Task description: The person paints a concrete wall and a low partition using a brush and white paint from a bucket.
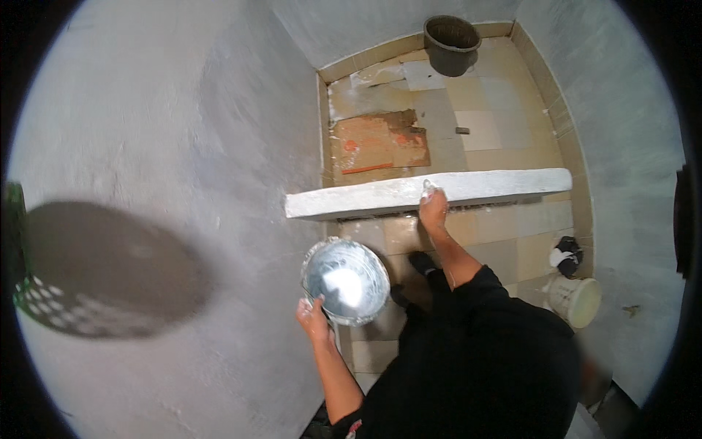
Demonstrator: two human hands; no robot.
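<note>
My left hand (313, 320) grips the rim of a round bucket (313, 257), its fingers closed at the near left edge. The bucket is tilted a little, smeared white, with a bright reflection inside. Over the middle of a long white low wall (504, 184) is my right hand (433, 208), fingers closed together and whitened. A small pale lump shows at its fingertips; what it is, I cannot make out. The low wall runs across the tiled floor (504, 241), and its top looks coated in white.
Beyond the low wall lies a stained brown cardboard sheet (384, 143), with a dark bucket (452, 47) in the far corner. A white bucket (583, 301) and a black-and-white bundle (567, 256) stand at right. A green perforated basket (36, 300) is at the left edge. Grey walls close in both sides.
</note>
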